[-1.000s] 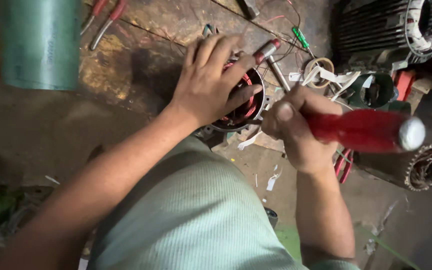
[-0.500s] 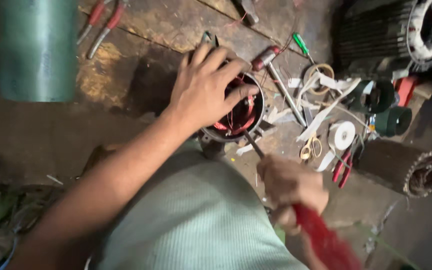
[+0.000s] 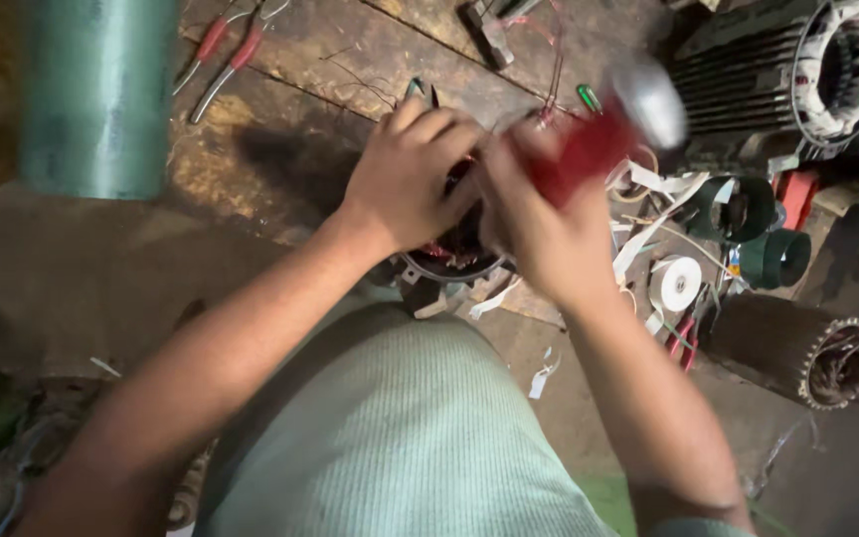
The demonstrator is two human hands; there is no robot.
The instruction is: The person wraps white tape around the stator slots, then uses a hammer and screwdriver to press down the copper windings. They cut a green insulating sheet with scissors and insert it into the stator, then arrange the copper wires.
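Red plastic, blurred, marks the one tool handle (image 3: 589,149) in the head view; it ends in a silvery cap, and the right hand (image 3: 539,234) is wrapped around it in a closed fist, held just above the work. The left hand (image 3: 412,179) lies palm down with fingers curled over the top of one small round stator (image 3: 454,261), whose metal rim and dark red windings show below the fingers. That stator sits on the worn wooden tabletop (image 3: 280,149), right in front of the person's body, between the two forearms.

To the right lie two dark green tape rolls (image 3: 748,209) close together, one white tape roll (image 3: 678,282) and a tangle of loose white strips (image 3: 648,229). One large finned motor housing (image 3: 748,70) fills the top right corner, its white-bound winding showing at the open end. One rusty brown cylinder with a toothed rim (image 3: 797,348) lies at the lower right. One green cylinder (image 3: 96,94) stands at the top left, and beside it one pair of red-handled pliers (image 3: 226,55) rests on the wood. A small green screwdriver handle (image 3: 589,97) peeks out near the red tool.
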